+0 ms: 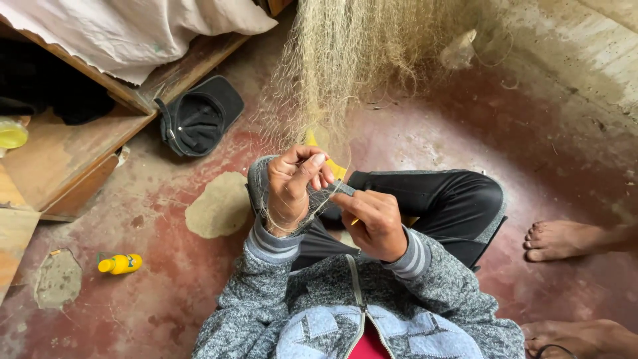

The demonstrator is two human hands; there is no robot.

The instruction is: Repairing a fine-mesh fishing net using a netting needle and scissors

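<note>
setting: a person sits cross-legged on a worn red floor (pixel 199 279), seen from above, working a fishing net (pixel 345 60) with bare hands.
left hand: the left hand (pixel 292 186) is raised and curled nearly closed, thumb and fingers pinching strands of the pale net, which drapes over the wrist and back of the hand.
right hand: the right hand (pixel 375 223) sits just beside and below the left, fingers folded in around a thin yellow tool (pixel 355 221); only its tip peeks out under the hand, so what kind of tool it is cannot be told.
net: the fine, straw-coloured mesh hangs down from the top of the frame and gathers between the two hands, above the person's knee in dark trousers (pixel 438 199).
clothing: a grey knitted jacket (pixel 319 299) with striped cuffs covers both arms.
on the floor: a black cap (pixel 199 119) lies upside down to the left of the net, and a small yellow bottle (pixel 121 264) lies on its side further left, well apart from the hands.
furniture: a wooden bed frame (pixel 86 153) with a white sheet (pixel 126 33) fills the upper left corner.
bystander: another person's bare feet (pixel 565 239) rest at the right edge.
</note>
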